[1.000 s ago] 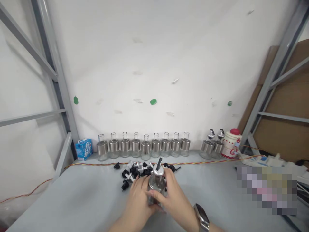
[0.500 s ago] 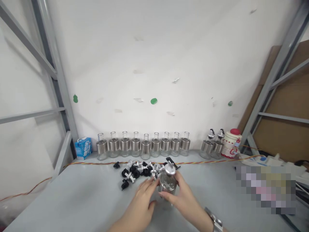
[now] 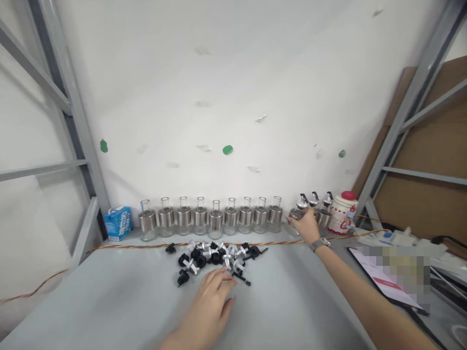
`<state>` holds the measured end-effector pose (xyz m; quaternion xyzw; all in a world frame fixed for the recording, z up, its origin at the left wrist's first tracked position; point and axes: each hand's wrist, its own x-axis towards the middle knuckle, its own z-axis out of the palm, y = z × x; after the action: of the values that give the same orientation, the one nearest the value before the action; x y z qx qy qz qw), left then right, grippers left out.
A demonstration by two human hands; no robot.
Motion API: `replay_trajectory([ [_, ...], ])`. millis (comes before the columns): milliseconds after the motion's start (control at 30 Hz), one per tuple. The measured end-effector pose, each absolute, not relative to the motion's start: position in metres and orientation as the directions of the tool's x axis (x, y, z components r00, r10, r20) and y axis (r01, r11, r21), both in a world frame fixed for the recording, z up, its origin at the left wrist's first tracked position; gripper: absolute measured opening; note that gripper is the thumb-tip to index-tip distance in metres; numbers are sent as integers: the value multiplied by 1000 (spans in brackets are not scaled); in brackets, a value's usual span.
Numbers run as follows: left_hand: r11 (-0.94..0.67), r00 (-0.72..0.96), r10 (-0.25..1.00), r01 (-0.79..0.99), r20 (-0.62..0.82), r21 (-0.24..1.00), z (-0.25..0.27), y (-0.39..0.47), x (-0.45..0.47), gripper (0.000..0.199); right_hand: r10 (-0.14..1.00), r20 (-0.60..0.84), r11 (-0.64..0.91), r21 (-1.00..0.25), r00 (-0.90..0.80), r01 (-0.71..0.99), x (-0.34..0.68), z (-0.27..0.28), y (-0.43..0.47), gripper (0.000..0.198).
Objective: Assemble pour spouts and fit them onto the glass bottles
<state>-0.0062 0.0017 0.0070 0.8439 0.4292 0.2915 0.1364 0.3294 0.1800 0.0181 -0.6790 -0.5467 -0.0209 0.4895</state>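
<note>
My right hand (image 3: 306, 225) is wrapped round a glass oil bottle (image 3: 295, 214) with a steel sleeve and a pour spout fitted in its neck. It stands upright at the back right, next to two other bottles with pour spouts (image 3: 329, 198). My left hand (image 3: 213, 294) hovers low over the grey table, fingers loosely apart and nothing in it. Just beyond its fingertips lies a heap of loose black and silver spout parts (image 3: 215, 255). Along the wall stands a row of several bottles without spouts (image 3: 215, 221), their glass necks open.
A red and yellow twisted wire (image 3: 146, 246) runs across the table behind the heap. At the far left stands a blue carton (image 3: 118, 223). On the right are a cream jar with a red lid (image 3: 341, 211), a white power strip (image 3: 404, 240) and a tablet (image 3: 379, 277).
My right hand has carried the spouted bottle from the front middle to the back right, beside the two others. My left hand has let go of it and stays near the heap.
</note>
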Motion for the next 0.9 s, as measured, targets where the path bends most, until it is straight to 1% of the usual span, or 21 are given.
replay_trajectory([
  [100, -592, 464, 805, 653, 368, 471, 6, 3, -7, 35, 748, 560, 78, -607, 356, 791, 338, 5, 196, 65],
  [200, -587, 465, 809, 664, 360, 463, 6, 3, -8, 34, 748, 575, 80, -573, 330, 816, 340, -3, 203, 58],
  [267, -582, 468, 813, 674, 346, 456, 8, 3, -7, 32, 735, 600, 89, -547, 315, 833, 339, -6, 201, 54],
  [400, -574, 480, 819, 686, 316, 446, 11, 1, -6, 32, 664, 688, 114, -481, 293, 869, 327, -8, 183, 49],
  [533, -588, 489, 809, 682, 326, 435, 12, 2, -5, 32, 672, 712, 165, -410, 202, 897, 304, -2, 178, 44],
  [600, -592, 493, 806, 681, 328, 432, 11, 3, -5, 32, 681, 702, 154, -416, 209, 896, 294, 4, 190, 48],
  [667, -589, 491, 808, 684, 325, 431, 10, 4, -5, 31, 694, 673, 115, -453, 254, 884, 287, 9, 206, 50],
  [800, -583, 479, 812, 690, 332, 429, 10, 4, -5, 31, 719, 609, 55, -531, 336, 845, 282, 12, 231, 41],
  [900, -599, 486, 800, 681, 352, 422, 9, 3, -5, 31, 692, 620, 75, -571, 370, 817, 283, 9, 232, 34],
])
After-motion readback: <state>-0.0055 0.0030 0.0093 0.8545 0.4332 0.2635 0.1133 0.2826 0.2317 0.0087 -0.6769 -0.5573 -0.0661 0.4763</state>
